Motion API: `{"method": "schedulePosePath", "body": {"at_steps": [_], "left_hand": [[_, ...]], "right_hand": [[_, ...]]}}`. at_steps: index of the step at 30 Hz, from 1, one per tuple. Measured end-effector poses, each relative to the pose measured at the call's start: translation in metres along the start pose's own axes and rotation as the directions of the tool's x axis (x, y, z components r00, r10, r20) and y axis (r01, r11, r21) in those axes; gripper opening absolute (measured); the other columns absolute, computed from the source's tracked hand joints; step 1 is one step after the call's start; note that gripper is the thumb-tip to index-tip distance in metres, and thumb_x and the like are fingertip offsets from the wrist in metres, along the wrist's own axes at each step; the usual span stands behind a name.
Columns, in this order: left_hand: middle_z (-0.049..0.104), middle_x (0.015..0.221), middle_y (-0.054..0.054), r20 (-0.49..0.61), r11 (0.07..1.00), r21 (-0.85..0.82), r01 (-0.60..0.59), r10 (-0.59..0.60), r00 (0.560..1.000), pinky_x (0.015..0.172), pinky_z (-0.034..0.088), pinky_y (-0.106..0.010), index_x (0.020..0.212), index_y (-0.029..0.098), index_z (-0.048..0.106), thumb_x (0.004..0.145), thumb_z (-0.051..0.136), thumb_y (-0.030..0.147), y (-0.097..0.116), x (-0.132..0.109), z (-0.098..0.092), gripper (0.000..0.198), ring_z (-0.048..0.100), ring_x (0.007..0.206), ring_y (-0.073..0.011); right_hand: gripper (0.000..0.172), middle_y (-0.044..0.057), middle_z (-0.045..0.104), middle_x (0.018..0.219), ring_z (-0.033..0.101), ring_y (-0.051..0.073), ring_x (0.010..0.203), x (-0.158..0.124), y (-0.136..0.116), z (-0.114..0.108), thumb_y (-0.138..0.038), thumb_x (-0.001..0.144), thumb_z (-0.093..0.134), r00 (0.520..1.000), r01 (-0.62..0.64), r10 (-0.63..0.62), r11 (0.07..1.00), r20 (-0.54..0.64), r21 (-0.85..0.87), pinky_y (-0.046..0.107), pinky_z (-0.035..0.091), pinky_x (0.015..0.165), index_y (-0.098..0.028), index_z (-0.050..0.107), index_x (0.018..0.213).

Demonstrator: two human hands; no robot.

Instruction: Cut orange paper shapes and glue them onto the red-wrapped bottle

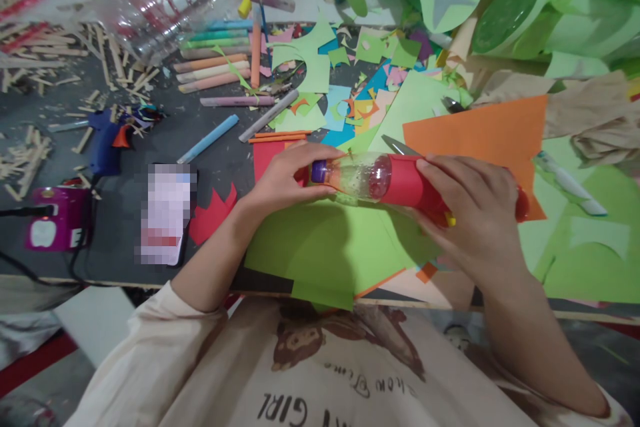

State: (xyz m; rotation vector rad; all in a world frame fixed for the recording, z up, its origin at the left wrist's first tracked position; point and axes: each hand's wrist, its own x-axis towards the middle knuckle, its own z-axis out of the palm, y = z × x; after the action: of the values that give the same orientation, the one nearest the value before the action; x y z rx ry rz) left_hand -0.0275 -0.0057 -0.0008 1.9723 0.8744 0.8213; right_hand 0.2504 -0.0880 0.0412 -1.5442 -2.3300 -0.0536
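Note:
A clear plastic bottle (357,177) with a purple cap lies sideways between my hands, above green paper (330,240). Red paper (404,180) is wrapped around its lower body. My left hand (285,173) closes around the neck end, thumb on one side and fingers on the other. Wrapped over the red-papered part is my right hand (465,207), which hides much of that end. A bit of yellow shows beneath the right fingers. Just behind the bottle, a pointed metal blade (395,145) sticks out beside an orange sheet (475,133).
A phone (167,213), a blue glue gun (106,140) and a purple power block (57,217) with cables lie at left. Markers (215,70), paper scraps and small sticks cover the back. Plastic bottles (175,0) stand far left, green containers (510,13) far right.

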Motion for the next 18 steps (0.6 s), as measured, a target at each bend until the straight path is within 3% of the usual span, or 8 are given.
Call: {"method": "schedulePosePath", "body": {"at_steps": [3, 11, 18], "left_hand": [[0.073, 0.124, -0.011, 0.011, 1.000, -0.030, 0.004, -0.004, 1.000, 0.105, 0.050, -0.036, 0.117, 0.022, 0.072, 0.075, 0.074, 0.062, 0.001, -0.001, 0.000, 0.057, 0.068, 0.116, -0.0266], [0.073, 0.125, -0.010, 0.080, 0.988, -0.027, 0.152, -0.149, 0.986, 0.107, 0.049, -0.033, 0.120, 0.022, 0.073, 0.072, 0.070, 0.071, 0.011, -0.001, -0.001, 0.069, 0.067, 0.119, -0.0281], [0.075, 0.120, -0.010, 0.070, 0.985, -0.034, 0.167, -0.164, 0.984, 0.102, 0.051, -0.032, 0.117, 0.021, 0.074, 0.071, 0.071, 0.071, 0.013, -0.001, 0.000, 0.068, 0.069, 0.114, -0.0274]], "right_hand": [[0.045, 0.010, 0.068, 0.127, 0.063, 0.031, 0.111, 0.000, -0.002, -0.003, -0.028, 0.095, 0.054, 1.000, 0.001, -0.001, 1.000, 0.020, -0.006, 0.048, 0.047, 0.093, -0.029, 0.048, 0.139], [0.056, 0.014, 0.066, 0.127, 0.063, 0.035, 0.112, 0.004, -0.009, -0.013, -0.022, 0.093, 0.053, 0.995, 0.033, -0.032, 0.999, 0.095, -0.003, 0.052, 0.049, 0.092, -0.026, 0.039, 0.147], [0.051, 0.021, 0.065, 0.128, 0.062, 0.035, 0.116, 0.023, -0.018, -0.008, -0.032, 0.096, 0.050, 0.979, 0.142, -0.139, 0.990, 0.148, -0.008, 0.051, 0.050, 0.095, -0.012, 0.043, 0.143]]}}
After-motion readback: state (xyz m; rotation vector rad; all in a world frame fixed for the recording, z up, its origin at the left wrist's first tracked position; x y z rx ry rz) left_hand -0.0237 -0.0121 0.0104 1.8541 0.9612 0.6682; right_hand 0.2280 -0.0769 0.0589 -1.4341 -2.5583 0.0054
